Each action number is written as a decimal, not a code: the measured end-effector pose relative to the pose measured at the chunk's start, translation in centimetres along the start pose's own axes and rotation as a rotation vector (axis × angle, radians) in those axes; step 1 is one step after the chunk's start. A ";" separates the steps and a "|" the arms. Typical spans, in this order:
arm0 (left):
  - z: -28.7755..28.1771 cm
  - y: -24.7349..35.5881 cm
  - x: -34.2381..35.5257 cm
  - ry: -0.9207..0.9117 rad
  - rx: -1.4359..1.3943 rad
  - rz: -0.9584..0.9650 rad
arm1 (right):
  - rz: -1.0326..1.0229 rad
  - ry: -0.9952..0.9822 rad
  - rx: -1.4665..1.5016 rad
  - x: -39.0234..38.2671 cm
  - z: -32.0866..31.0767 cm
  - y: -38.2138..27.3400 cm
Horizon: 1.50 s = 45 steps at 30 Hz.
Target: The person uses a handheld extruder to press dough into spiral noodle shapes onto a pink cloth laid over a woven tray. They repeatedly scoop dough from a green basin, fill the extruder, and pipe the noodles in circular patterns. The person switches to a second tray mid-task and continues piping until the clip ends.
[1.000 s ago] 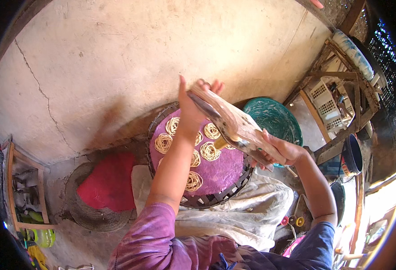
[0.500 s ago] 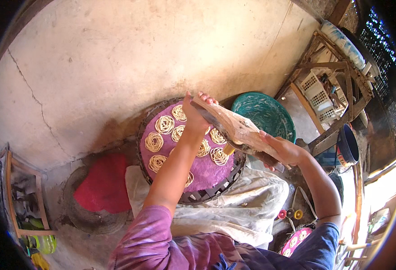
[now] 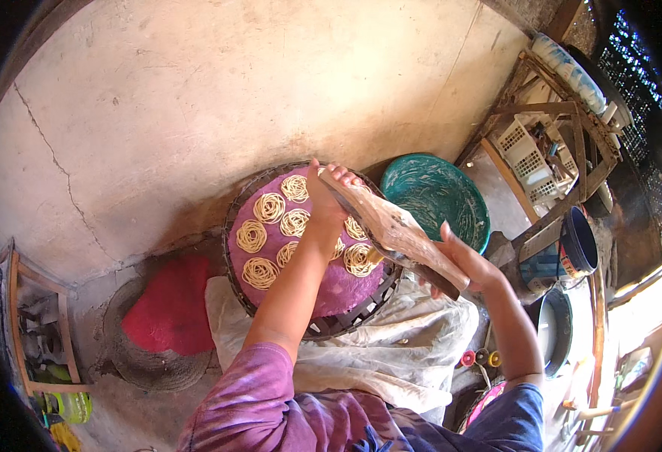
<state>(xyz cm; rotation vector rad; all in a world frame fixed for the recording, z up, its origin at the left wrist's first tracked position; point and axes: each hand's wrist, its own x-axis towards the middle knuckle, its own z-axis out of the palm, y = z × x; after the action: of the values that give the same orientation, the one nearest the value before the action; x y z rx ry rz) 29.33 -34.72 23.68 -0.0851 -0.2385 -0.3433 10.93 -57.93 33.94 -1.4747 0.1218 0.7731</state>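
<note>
My left hand (image 3: 332,192) is closed round the far left end of a wooden hand press (image 3: 395,222), a long two-armed tool held aslant. Against its near right end is my right hand (image 3: 466,260), its thumb raised and its fingers curled at the underside. A small yellowish cylinder (image 3: 376,256) shows partly below the press. Beneath lies a round woven tray (image 3: 335,324) covered with a purple sheet (image 3: 338,294). Several coils of pale dough strands (image 3: 252,236) rest on it. One coil (image 3: 359,260) sits directly under the cylinder. My left forearm hides part of the tray.
A green basin (image 3: 451,196) with whitish smears stands right of the tray. Pale cloth (image 3: 376,361) drapes below it. Further right are a dark blue bucket (image 3: 579,245) and a wooden rack (image 3: 579,113). Red cloth (image 3: 169,313) lies at left, near the pale wall (image 3: 195,113).
My right hand and forearm have come inward to the left, and the right thumb has lifted off the press. The left hand keeps its hold. The view has shifted slightly.
</note>
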 end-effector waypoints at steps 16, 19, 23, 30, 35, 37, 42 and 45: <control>4.8 4.8 -1.6 0.008 -0.006 0.243 | -0.382 0.120 -0.912 10.7 -0.5 7.7; 7.6 5.9 -2.6 -0.117 0.050 0.160 | -0.199 -0.074 -0.142 8.2 0.2 4.0; 8.9 6.9 -4.5 -0.011 0.294 0.141 | -0.102 -0.217 -0.124 2.5 2.2 -0.3; 4.6 5.7 -6.9 0.435 0.164 0.111 | 0.193 -0.007 -0.433 1.9 6.7 -1.2; 4.7 7.4 -6.8 0.178 0.104 0.088 | 0.149 0.075 -0.466 0.5 8.3 -1.9; 5.2 7.1 -7.1 0.305 0.042 0.050 | 0.267 0.109 -0.423 -0.3 8.5 -2.6; 7.1 7.1 -6.4 0.139 0.051 0.058 | 0.070 0.191 -0.567 -0.3 9.2 -3.7; 7.4 7.5 -6.9 0.186 0.150 0.124 | 0.115 0.128 -0.507 -0.5 9.6 -3.3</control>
<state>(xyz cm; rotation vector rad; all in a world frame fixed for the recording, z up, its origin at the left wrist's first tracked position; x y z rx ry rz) 24.00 -24.52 28.80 0.0798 -0.0742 -0.2075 8.69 -49.00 38.29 -2.0130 0.1126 0.8396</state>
